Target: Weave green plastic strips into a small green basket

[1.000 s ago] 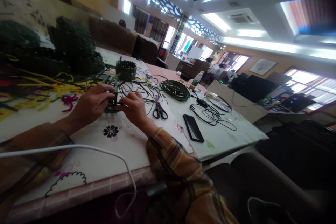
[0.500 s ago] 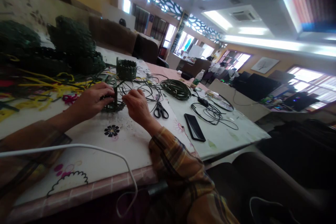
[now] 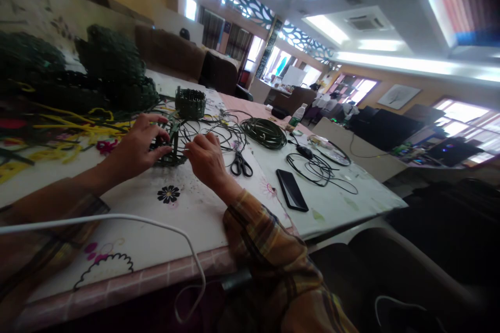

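A small, part-woven basket of dark green strips [image 3: 177, 156] sits on the white patterned tabletop between my hands, with upright strips showing at its side. My left hand [image 3: 142, 143] grips its left side, thumb in front and fingers curved over the wall. On the right, my right hand [image 3: 205, 156] is closed in a pinch close to the basket wall, on what looks like a thin green strip; the fingertips hide most of it. Just behind stands another woven green basket [image 3: 190, 104]. Black-handled scissors [image 3: 241, 165] lie to the right of my right hand.
Loose green strips and a coil of green strip [image 3: 263, 133] lie beyond. A phone [image 3: 292, 190], black cable [image 3: 312, 169] and bottle [image 3: 297, 115] are on the right. Yellow strips [image 3: 78, 127] and dark green woven pieces [image 3: 111, 62] crowd the left. A white cable [image 3: 148, 218] crosses in front.
My left fingers have lifted and spread somewhat at the basket's rim, uncovering more of its side. My right hand keeps its pinch. The whole view has shifted slightly.
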`<state>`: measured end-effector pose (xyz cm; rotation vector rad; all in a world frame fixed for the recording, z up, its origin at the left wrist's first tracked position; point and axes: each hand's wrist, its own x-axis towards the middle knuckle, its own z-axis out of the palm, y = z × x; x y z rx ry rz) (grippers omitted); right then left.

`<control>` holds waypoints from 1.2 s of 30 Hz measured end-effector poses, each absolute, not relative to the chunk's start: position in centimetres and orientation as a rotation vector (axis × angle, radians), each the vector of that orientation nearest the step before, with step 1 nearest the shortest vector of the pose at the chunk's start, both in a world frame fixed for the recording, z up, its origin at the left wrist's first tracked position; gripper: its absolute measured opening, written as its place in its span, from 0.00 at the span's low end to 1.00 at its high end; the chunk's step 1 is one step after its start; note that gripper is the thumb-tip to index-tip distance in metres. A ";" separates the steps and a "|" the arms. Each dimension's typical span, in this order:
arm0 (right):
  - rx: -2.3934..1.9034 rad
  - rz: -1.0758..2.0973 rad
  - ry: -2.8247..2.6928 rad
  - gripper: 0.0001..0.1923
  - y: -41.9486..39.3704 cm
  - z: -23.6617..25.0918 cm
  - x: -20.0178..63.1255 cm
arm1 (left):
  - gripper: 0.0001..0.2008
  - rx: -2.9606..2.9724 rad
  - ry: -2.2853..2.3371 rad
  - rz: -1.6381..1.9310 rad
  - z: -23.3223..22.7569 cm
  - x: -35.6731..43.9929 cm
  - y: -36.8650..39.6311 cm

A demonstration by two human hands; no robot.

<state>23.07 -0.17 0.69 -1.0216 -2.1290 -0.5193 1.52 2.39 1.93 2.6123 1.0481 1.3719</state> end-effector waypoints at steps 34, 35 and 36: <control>-1.484 -0.066 -1.966 0.12 -2.0 1.7 22.6 | 0.12 2.608 1.221 1.414 1.6 1.1 3.2; -1.501 -0.068 -1.980 0.13 -2.0 1.7 22.6 | 0.13 2.615 1.218 1.406 1.6 1.0 3.3; -1.516 -0.097 -1.995 0.14 -2.0 1.6 22.6 | 0.13 2.618 1.214 1.403 1.6 0.9 3.3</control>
